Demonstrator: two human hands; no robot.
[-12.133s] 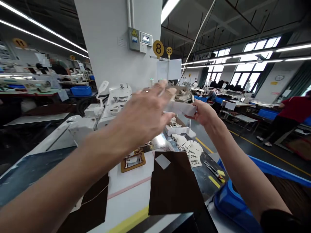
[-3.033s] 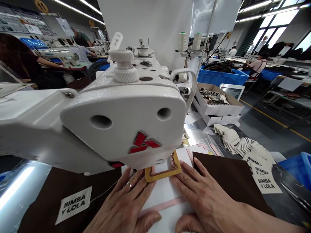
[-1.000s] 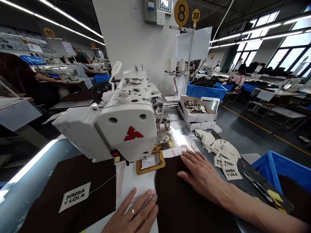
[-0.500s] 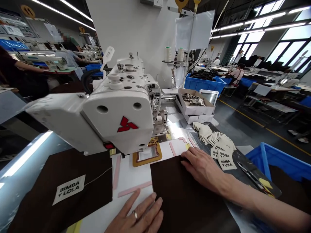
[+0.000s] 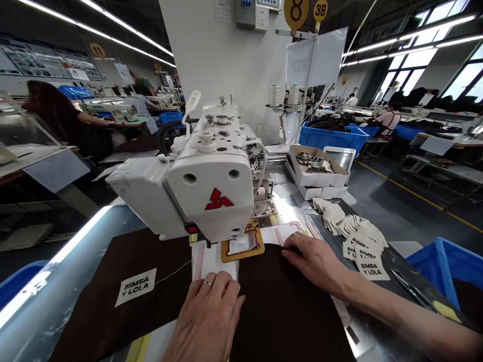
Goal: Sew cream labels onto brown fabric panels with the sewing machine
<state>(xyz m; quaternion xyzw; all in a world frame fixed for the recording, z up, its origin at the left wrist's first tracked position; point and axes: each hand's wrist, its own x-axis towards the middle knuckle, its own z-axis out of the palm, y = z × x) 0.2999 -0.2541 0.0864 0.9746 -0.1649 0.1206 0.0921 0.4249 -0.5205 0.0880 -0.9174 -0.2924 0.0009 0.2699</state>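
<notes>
**Workstation inventory, 12 o'clock taken as straight ahead**

- **Left hand** [image 5: 206,322], 6 o'clock: ring on one finger, fingers together and lying flat on a white template sheet [image 5: 213,264], not clamped on anything.
- **Right hand** [image 5: 315,264], 4 o'clock: fingers together, resting flat on a dark brown panel [image 5: 290,311], close to its far edge, with no visible grip.
- **Dark brown panel:** lies on the tabletop [image 5: 298,211] directly below the machine's working area, just beside the white template sheet. No label shows on its visible surface.
- **Second brown panel** [image 5: 94,291], 8 o'clock: carries a cream "BIMBA Y LOLA" label [image 5: 135,287] with a fine thread trailing from it. The stitching itself is too small to make out.
- **Loose cream labels** [image 5: 364,246], 2 o'clock: overlapping in a fanned pile, the nearest reading "BIMBA Y LOLA".
- **White industrial sewing machine** [image 5: 211,201], 12 o'clock: red three-part emblem, no readable brand name. A tan frame template [image 5: 241,249] sits beneath its head.
- **Cardboard carton** [image 5: 317,171], 1 o'clock: holds small dark-and-silver pieces, perhaps hardware.
- **Blue crate** [image 5: 332,138], 1 o'clock: stands beyond the carton.
- **Overhead signs** [image 5: 296,10], 12 o'clock: numbered "8" and "38".

State of work: one panel is labelled; the panel under the hands shows none.
</notes>
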